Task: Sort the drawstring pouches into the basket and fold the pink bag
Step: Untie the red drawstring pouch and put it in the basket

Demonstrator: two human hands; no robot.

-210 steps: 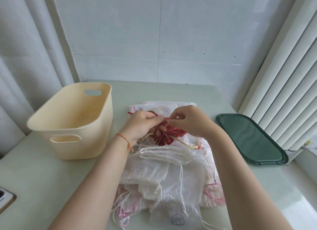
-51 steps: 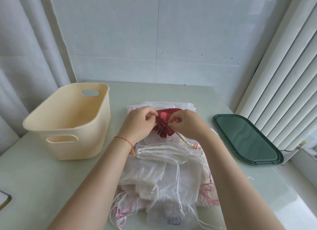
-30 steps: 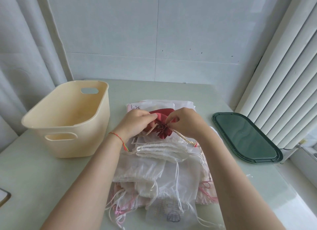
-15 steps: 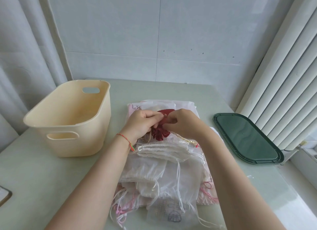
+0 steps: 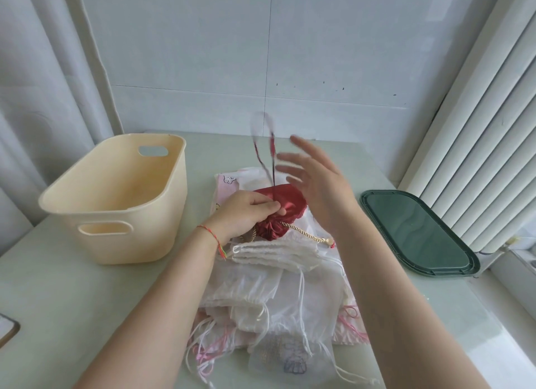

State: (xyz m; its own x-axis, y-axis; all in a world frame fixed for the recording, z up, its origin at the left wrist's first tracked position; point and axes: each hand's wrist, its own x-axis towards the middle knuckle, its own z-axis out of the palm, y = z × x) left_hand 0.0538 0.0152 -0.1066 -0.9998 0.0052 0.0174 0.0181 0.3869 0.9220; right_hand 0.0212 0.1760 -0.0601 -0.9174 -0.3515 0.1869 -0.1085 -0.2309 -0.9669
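Red pouch (image 5: pixel 285 207): satiny cloth, glossy, with twisted gold cord (image 5: pixel 301 231). Just below it, white pouches (image 5: pixel 272 261): thin, sheer, matt fabric with white strings. Pink bag (image 5: pixel 229 182) under them: printed; cloth or plastic unclear. Basket (image 5: pixel 116 200) left of the red pouch: smooth cream plastic, matt. Green lid (image 5: pixel 414 232) to its right: plastic, slight sheen. Counter (image 5: pixel 72 301): smooth, pale, semi-glossy. Wall tiles (image 5: pixel 188 55) behind: glossy.

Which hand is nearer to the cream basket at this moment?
Left. The left hand grips the red pouch just beside the cream basket; the right hand is raised, open, farther away.
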